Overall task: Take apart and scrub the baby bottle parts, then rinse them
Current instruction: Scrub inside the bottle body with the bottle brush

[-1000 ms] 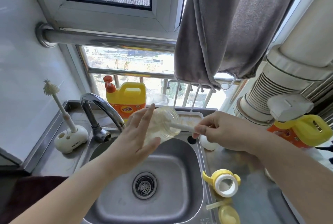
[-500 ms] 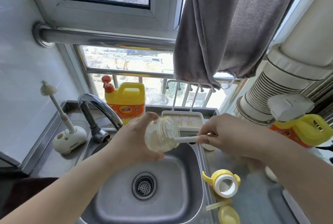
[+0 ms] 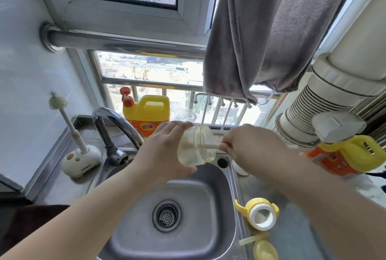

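**Operator:** Head view is giving me both hands over the sink (image 3: 213,236). I'm curling my left hand (image 3: 161,155) round the clear bottle body (image 3: 195,146), thumb underneath, fingers wrapping behind it, so the bottle is lying on its side with its threaded mouth pointing right.

**Observer:** And the right?

**Operator:** I'm pinching the white brush handle (image 3: 212,146) with my right hand (image 3: 250,151), fingers bunched tight around it. The handle is running straight into the bottle's mouth; the brush head is sitting inside, blurred behind the plastic.

**Observer:** Where is the bottle sitting relative to the basin?

**Operator:** It's hanging above the back edge of the sink, just right of the faucet (image 3: 117,126) spout and in front of the yellow detergent jug (image 3: 149,113).

**Observer:** Other bottle parts?

**Operator:** I'm seeing the yellow handled collar (image 3: 260,213) lying on the steel counter (image 3: 292,234) right of the basin, its white ring facing up. Nearer to me, a yellow cap (image 3: 265,250) is resting at the counter's edge with a pale straw piece (image 3: 248,240) just beside it.

**Observer:** Anything further out?

**Operator:** A second brush (image 3: 64,121) is standing upright in its white holder (image 3: 80,160) left of the faucet, and a grey towel (image 3: 271,29) is hanging from the rail overhead.
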A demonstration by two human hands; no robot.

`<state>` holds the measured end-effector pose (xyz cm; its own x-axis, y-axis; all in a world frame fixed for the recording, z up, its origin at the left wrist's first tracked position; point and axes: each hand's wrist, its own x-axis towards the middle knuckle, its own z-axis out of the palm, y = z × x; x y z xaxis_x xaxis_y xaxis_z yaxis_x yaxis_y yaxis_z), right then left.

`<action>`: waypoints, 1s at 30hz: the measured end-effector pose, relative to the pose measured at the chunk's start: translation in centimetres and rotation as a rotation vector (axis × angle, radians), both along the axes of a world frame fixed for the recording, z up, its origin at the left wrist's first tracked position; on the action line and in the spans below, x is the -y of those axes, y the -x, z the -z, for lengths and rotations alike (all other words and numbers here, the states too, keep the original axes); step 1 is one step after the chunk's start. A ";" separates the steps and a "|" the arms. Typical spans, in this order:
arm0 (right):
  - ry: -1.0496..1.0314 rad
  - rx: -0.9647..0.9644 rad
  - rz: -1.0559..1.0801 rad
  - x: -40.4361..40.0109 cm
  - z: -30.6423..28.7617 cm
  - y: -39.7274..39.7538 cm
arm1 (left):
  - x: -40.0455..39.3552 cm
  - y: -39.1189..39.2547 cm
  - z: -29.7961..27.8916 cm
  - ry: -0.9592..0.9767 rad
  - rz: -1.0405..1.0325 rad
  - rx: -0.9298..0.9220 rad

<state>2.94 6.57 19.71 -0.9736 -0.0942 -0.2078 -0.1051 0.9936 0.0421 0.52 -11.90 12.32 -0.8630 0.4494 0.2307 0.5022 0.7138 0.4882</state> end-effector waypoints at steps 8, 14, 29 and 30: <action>0.156 0.180 0.016 -0.3 -0.4 0.1 | 1.2 0.4 1.6 0.013 0.007 -0.186; 0.150 0.191 0.047 -2.1 -1.9 0.1 | 2.0 0.7 1.4 0.051 0.022 -0.235; -0.274 -0.771 -0.373 -3.3 -0.1 -0.1 | 2.4 1.4 -1.0 -0.070 -0.022 0.093; -0.219 -0.712 -0.352 -3.5 0.3 -0.2 | 2.4 1.4 -1.2 -0.037 -0.009 0.081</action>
